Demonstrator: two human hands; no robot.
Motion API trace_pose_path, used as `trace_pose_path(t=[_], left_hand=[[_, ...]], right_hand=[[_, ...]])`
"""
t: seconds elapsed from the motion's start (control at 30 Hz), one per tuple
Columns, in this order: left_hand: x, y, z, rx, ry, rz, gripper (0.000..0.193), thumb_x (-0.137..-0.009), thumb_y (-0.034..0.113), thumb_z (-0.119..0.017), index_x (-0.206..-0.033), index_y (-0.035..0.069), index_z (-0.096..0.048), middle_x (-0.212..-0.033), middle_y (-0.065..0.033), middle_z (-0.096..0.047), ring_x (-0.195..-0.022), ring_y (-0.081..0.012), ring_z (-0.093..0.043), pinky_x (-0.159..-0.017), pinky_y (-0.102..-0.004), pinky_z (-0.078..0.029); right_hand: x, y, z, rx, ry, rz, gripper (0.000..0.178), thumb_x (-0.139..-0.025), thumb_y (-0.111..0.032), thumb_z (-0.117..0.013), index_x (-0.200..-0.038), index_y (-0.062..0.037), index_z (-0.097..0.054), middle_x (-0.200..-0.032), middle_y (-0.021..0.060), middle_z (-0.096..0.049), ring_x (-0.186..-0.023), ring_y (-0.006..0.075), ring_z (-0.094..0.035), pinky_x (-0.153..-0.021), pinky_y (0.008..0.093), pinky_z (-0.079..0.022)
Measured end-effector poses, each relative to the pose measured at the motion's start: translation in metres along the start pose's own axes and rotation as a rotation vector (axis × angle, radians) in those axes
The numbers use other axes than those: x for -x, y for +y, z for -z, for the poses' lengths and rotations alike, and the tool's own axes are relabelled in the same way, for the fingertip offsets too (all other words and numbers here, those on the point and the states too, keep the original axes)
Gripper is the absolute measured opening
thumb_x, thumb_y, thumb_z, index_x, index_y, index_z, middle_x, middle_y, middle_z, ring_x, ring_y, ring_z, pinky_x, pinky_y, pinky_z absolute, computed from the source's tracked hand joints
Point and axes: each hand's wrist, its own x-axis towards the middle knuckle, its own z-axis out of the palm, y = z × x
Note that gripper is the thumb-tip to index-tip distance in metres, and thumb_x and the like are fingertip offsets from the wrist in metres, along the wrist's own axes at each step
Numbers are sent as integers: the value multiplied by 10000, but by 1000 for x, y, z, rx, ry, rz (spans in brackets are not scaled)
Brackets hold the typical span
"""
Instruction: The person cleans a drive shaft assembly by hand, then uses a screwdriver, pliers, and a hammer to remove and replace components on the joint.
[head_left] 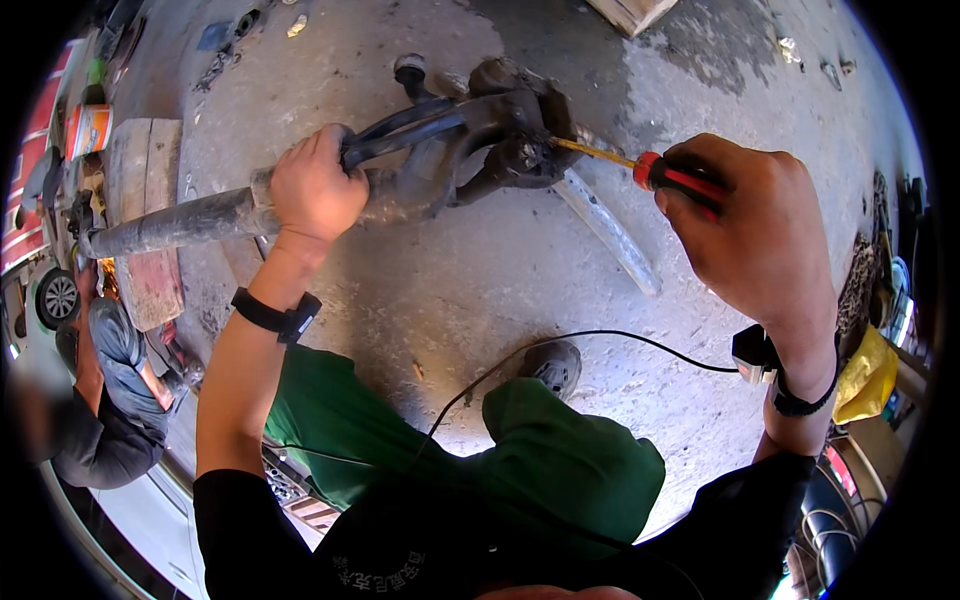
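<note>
A heavy, grimy drive shaft (190, 222) stretches across the floor, with a fork-shaped universal joint (525, 155) at its right end. My left hand (318, 185) is closed over the shaft near the fork, around the dark handles of what look like pliers (410, 130); their jaws are lost against the dark joint. In my right hand (745, 215) is a screwdriver (670, 178) with a red and black handle. Its yellowish blade points left, and the tip touches the joint; the exact contact spot is too dark to make out.
A metal strip (612, 235) lies beneath the joint on the stained concrete. Wooden blocks (148, 200) stand under the shaft's left part. A crouching person (115, 400) works at the left. A black cable (600, 332) runs to my right wrist. Yellow cloth (865, 378) lies at right.
</note>
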Motion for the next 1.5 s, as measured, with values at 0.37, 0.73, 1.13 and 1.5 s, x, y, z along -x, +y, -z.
trace_pose_path(t=[0.37, 0.73, 1.13, 1.5], left_hand=[[0, -2, -2, -4, 19, -13, 255, -732, 90, -678, -982, 128, -650, -879, -106, -695, -844, -366, -663, -728, -463, -522], [-1, -1, 0, 11, 18, -4, 256, -730, 88, -674, -981, 135, -655, -891, -101, -699, -855, -361, -666, -734, -458, -525], [-2, 4, 4, 2, -1, 42, 256, -729, 82, -674, -978, 143, -662, -860, -112, -693, -834, -375, -663, -718, -474, -520], [-1, 0, 1, 3, 19, 13, 260, -722, 57, -665, -969, 138, -653, -848, -121, -685, -818, -378, -657, -708, -480, -516]], right_hand=[[-4, 4, -8, -54, -35, -31, 121, -796, -151, -729, -841, -39, -722, -645, 189, -644, -636, 394, -654, -609, 440, -527], [-20, 3, -2, -12, -71, -31, 160, -794, -143, -710, -876, -10, -742, -681, 213, -658, -670, 401, -668, -659, 445, -545], [-53, 7, 6, 122, -42, 48, 231, -772, -147, -776, -936, 13, -743, -840, 193, -709, -768, 292, -703, -729, 374, -562], [-51, -11, 10, 166, -157, -57, 273, -753, -174, -810, -954, 3, -759, -863, 183, -730, -806, 278, -726, -769, 359, -582]])
